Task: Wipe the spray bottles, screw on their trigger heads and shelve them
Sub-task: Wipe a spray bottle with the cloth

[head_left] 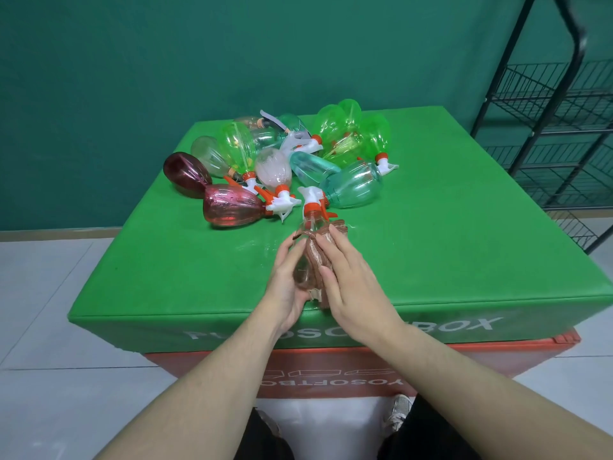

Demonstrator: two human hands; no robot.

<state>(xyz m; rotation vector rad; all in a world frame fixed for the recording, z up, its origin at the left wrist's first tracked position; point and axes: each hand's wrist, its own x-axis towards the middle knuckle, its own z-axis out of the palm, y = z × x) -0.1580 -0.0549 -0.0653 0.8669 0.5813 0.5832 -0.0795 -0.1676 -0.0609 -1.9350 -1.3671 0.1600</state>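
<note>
The green padded surface (431, 247) fills most of my view, stacked on a red box (331, 370) with white lettering along both front faces. Off to the right stands a black wire shelf rack (547, 134) against the green wall.

Toward the far side of the surface lies a pile of spray bottles (285, 161), all on their sides and touching or overlapping: bright green ones at the back and right, pale teal ones in the middle, clear ones on the left, and two dark red ones (212, 190) at the near left edge of the heap. Several wear white trigger heads with orange collars.

Nearer to me, well apart from none of that pile but just in front of it, I hold one clear bottle (303, 257) over the surface, its trigger head (311, 199) pointing away from me. My left hand (287, 280) cradles it from the left, fingers curled round its body. My right hand (348, 280) presses a brown cloth (318, 257) against the bottle's right side, fingers fairly straight and laid along the cloth, thumb tucked toward the bottle.
</note>
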